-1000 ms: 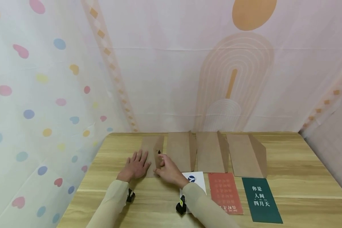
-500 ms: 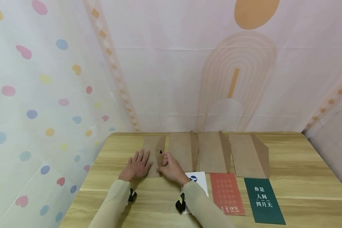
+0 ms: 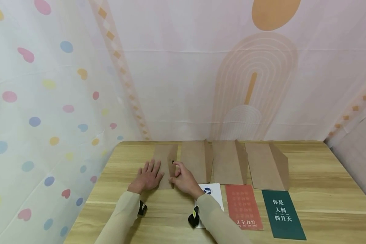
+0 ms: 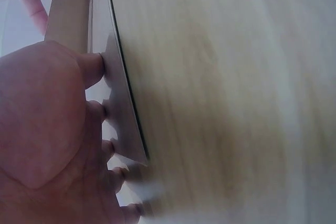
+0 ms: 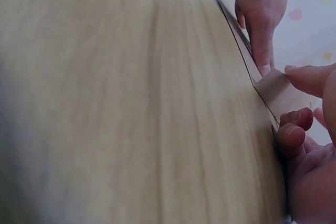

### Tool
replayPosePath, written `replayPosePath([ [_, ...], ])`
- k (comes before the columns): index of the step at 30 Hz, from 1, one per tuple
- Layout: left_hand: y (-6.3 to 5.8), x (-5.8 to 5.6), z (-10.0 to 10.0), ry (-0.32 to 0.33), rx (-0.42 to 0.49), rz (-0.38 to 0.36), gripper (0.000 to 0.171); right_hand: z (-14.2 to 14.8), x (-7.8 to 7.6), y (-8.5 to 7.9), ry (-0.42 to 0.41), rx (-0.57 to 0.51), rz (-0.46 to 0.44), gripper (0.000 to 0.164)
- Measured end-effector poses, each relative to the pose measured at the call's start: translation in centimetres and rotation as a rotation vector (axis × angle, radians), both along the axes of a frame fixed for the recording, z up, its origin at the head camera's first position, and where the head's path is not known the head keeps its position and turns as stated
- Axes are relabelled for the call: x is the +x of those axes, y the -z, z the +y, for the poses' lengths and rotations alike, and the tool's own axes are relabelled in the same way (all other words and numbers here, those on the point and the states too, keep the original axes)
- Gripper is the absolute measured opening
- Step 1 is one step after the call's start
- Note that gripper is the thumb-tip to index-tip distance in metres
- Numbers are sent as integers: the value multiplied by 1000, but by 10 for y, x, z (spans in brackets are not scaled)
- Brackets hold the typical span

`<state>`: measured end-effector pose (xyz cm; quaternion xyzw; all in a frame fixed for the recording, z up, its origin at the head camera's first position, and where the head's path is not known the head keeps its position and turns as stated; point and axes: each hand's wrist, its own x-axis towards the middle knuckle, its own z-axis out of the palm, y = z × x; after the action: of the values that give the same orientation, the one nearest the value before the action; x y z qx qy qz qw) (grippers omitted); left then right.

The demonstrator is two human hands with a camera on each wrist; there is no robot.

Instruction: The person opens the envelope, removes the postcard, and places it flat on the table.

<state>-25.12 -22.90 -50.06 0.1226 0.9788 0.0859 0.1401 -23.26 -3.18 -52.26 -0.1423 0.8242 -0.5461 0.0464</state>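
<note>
A brown paper envelope (image 3: pixel 162 152) lies leftmost in a row at the back of the table, its right-hand flap (image 3: pixel 172 156) raised and marked with small dark spots. My left hand (image 3: pixel 147 178) rests flat on the envelope's left part, fingers spread; the left wrist view shows its fingertips along the paper. My right hand (image 3: pixel 185 180) holds the flap at its edge with thumb and index finger, the other fingers curled below. In the right wrist view the flap (image 5: pixel 273 86) tilts up beside the thumb.
Three more brown envelopes (image 3: pixel 196 162) with their flaps to the right continue the row. In front lie a white card (image 3: pixel 217 194) partly under my right sleeve, a red card (image 3: pixel 243 206) and a dark green card (image 3: pixel 284 215). A patterned curtain (image 3: pixel 183 84) hangs behind the wooden table (image 3: pixel 161 217).
The head view has shifted slightly, so everything sits a little further right in it. Both hands keep nearly the same places on the envelope, with the right fingers still at the flap.
</note>
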Motion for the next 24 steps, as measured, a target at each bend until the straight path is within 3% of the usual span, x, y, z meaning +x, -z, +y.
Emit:
replayPosePath([
  [7,-4,2,2,-6,40,-6,61,1,1,-1,-2,-27,-14,62],
  [11,-4,3,2,-1,17,6,61,2,2,-1,-10,-32,-4,60],
  [24,-3,4,4,-3,10,10,61,4,3,4,-56,-7,95,54],
])
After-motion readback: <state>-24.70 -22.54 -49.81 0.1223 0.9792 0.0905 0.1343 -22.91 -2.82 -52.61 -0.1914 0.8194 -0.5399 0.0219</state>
